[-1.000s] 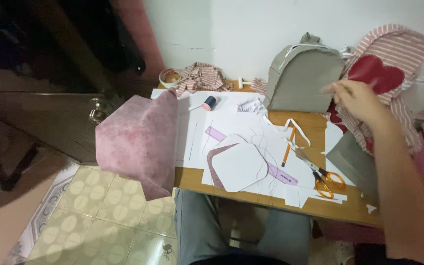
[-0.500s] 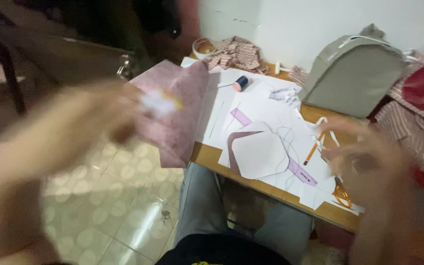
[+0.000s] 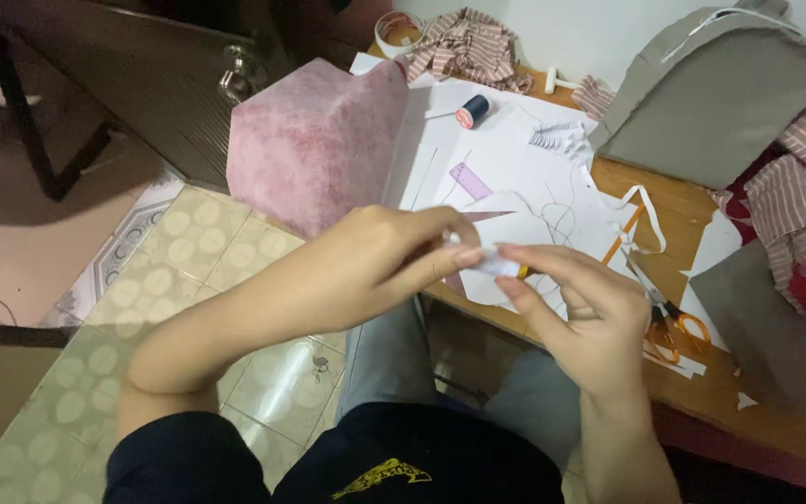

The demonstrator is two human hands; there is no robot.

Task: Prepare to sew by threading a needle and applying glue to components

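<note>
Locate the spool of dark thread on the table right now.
In the head view the spool of dark thread lies on the white paper sheets toward the table's far side, right of the pink fabric piece and left of the grey fabric bag.

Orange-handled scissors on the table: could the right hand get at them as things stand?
Probably yes. The scissors lie in the open just beside the right hand, nothing on top of them. But that hand and the left hand pinch a small white piece, so it isn't free.
</note>
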